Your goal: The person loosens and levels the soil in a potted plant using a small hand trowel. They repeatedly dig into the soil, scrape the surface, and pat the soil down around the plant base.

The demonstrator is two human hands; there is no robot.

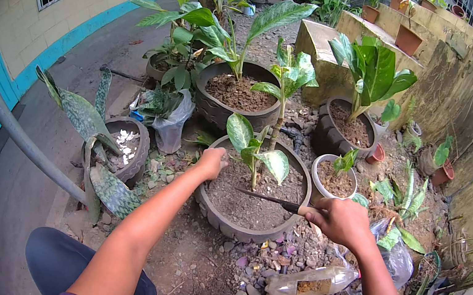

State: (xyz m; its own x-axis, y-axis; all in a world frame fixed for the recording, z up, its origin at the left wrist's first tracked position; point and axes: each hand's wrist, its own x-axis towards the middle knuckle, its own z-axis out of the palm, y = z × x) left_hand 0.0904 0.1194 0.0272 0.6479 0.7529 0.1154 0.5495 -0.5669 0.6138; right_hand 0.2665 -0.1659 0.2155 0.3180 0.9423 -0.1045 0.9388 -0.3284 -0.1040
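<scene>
My right hand (339, 218) grips the light handle of a knife (272, 199), whose dark blade points left, low over the soil of a round tire planter (245, 233). A variegated leafy plant (254, 169) stands upright in that planter, just behind the blade, with a taller-stemmed plant (282, 103) behind it. At the planter's left rim is my left hand (213, 163), its fingers curled near the soil. Whether anything is between those fingers cannot be made out.
A snake plant (82, 114) leans over a tire pot at left. Farther back are two tire planters (234, 116) (343, 142). A white pot (332, 194) stands right of the central planter. A cut plastic bottle (312, 284) lies on stony ground, near a clear plastic bag (397, 263).
</scene>
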